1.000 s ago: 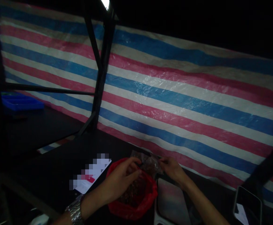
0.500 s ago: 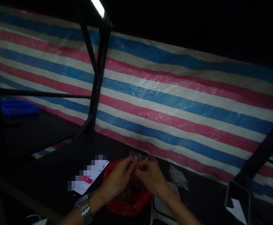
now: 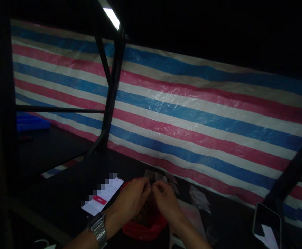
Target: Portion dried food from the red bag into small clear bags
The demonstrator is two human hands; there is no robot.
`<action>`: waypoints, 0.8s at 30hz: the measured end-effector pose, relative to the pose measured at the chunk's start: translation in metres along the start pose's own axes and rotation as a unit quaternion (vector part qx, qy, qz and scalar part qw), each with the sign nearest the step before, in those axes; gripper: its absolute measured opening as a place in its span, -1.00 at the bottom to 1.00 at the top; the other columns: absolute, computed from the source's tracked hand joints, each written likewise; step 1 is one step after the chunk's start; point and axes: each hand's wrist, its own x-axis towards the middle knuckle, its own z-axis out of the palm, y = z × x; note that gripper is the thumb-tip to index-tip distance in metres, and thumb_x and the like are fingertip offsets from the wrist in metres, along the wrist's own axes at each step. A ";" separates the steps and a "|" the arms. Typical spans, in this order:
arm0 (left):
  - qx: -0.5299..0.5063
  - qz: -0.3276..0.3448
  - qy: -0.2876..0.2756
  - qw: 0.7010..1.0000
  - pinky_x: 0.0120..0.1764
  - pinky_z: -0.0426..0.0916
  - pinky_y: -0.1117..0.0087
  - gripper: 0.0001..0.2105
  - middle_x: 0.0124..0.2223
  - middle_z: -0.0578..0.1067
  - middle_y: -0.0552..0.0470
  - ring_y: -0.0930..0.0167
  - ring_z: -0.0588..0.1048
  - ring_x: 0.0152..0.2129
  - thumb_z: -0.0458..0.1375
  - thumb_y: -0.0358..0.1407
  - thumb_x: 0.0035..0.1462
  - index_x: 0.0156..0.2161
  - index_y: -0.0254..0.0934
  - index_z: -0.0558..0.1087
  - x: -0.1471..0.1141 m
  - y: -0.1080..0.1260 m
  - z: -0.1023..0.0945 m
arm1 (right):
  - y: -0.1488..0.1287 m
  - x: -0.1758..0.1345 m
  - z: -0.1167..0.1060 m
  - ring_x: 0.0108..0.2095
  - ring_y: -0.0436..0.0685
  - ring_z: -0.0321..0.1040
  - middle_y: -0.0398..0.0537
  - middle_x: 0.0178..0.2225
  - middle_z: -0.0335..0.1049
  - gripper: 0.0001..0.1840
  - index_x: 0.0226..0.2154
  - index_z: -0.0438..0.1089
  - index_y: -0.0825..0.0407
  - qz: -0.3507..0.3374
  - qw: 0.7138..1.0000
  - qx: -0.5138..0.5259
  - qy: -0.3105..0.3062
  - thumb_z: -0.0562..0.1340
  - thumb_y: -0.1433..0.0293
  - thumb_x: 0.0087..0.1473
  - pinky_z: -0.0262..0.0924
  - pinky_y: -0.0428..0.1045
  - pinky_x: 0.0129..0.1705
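Observation:
My left hand [image 3: 137,195], with a metal-banded watch [image 3: 99,229] on its wrist, is over a red plastic-lined container [image 3: 144,233]. Thumb and fingers are pinched together. Close beside it, my right hand [image 3: 166,200] is pinched as well, its fingertips almost meeting those of the left. Whatever lies between the fingertips is too small and dark to make out. Inside the container sits a heap of small brownish-gold pieces [image 3: 140,218], partly covered by my hands. Several small clear plastic bags [image 3: 152,175] lie just behind it.
A pale flat device [image 3: 192,218], perhaps a scale, lies under my right forearm. Another clear bag [image 3: 200,199] is beyond it. A lit phone [image 3: 103,199] rests at left, a dark-screened phone [image 3: 267,224] stands at right. Striped sheeting [image 3: 192,114] and a post [image 3: 111,100] bound the table.
The view has shifted slightly, so things appear a little further right and lower. Both hands stay pinched together over the red container, with the fingertips slightly moved.

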 end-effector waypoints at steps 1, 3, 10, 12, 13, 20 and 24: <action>-0.006 -0.006 0.003 1.000 -0.38 0.11 0.34 -0.82 -0.42 0.52 0.04 0.33 0.48 -0.47 0.07 -0.29 0.25 -0.41 -0.16 0.40 0.000 0.000 -0.001 | 0.001 0.001 0.000 -0.40 0.11 0.36 -0.15 -0.48 0.41 -0.84 -0.49 0.33 -0.05 -0.014 0.999 -0.019 0.027 0.14 0.39 0.10 0.21 -0.03 -0.31; -0.028 -0.020 0.010 0.999 -0.39 0.07 0.34 -0.82 -0.43 0.50 0.07 0.34 0.45 -0.48 0.07 -0.28 0.23 -0.42 -0.18 0.40 0.001 -0.002 -0.001 | 0.002 0.003 -0.001 -0.36 0.15 0.35 -0.14 -0.47 0.40 -0.84 -0.52 0.28 -0.07 -0.038 0.995 -0.056 0.069 0.19 0.42 0.07 0.20 0.00 -0.25; -0.226 -0.108 -0.071 0.965 -0.43 0.18 0.38 -0.59 -0.52 0.41 0.17 0.43 0.35 -0.57 0.27 0.12 0.06 -0.45 -0.19 0.39 -0.001 -0.023 0.004 | 0.006 0.000 -0.006 -0.35 0.18 0.40 -0.09 -0.40 0.44 -0.86 -0.41 0.31 -0.06 -0.076 0.986 -0.111 0.099 0.16 0.44 0.19 0.19 0.02 -0.26; -0.315 -0.149 -0.101 0.932 -0.37 0.36 0.32 -0.42 -0.42 0.54 0.05 0.36 0.49 -0.52 0.09 0.34 0.10 -0.32 -0.21 0.44 0.000 -0.023 0.005 | 0.008 -0.002 -0.004 -0.33 0.17 0.44 -0.08 -0.36 0.47 -0.87 -0.33 0.34 -0.05 -0.118 0.982 -0.118 0.087 0.13 0.41 0.27 0.23 0.01 -0.25; -0.356 -0.163 -0.115 0.913 -0.30 0.44 0.26 -0.33 -0.35 0.60 -0.04 0.31 0.56 -0.45 0.00 0.41 0.10 -0.26 -0.23 0.46 0.001 -0.023 0.005 | 0.009 -0.003 -0.003 -0.32 0.16 0.46 -0.08 -0.33 0.48 -0.87 -0.30 0.34 -0.05 -0.149 0.978 -0.127 0.077 0.12 0.41 0.29 0.25 0.00 -0.24; -0.505 -0.146 -0.078 0.847 0.06 0.46 0.29 -0.43 -0.07 0.70 -0.13 0.28 0.64 -0.11 0.42 0.18 -0.03 -0.13 -0.25 0.55 0.015 -0.032 0.013 | 0.029 -0.014 0.000 -0.17 0.17 0.51 -0.04 -0.18 0.50 -0.81 -0.16 0.38 -0.03 -0.241 0.946 -0.216 -0.004 0.11 0.54 0.29 0.35 0.01 -0.11; -0.516 -0.110 -0.058 0.847 0.01 0.48 0.25 -0.43 -0.11 0.71 -0.13 0.24 0.67 -0.16 0.48 0.13 -0.09 -0.13 -0.28 0.57 0.016 -0.036 0.023 | 0.035 -0.018 -0.011 -0.07 0.21 0.50 -0.01 -0.10 0.50 -0.77 -0.19 0.40 -0.04 -0.225 0.940 -0.255 -0.026 0.15 0.60 0.21 0.36 0.08 0.02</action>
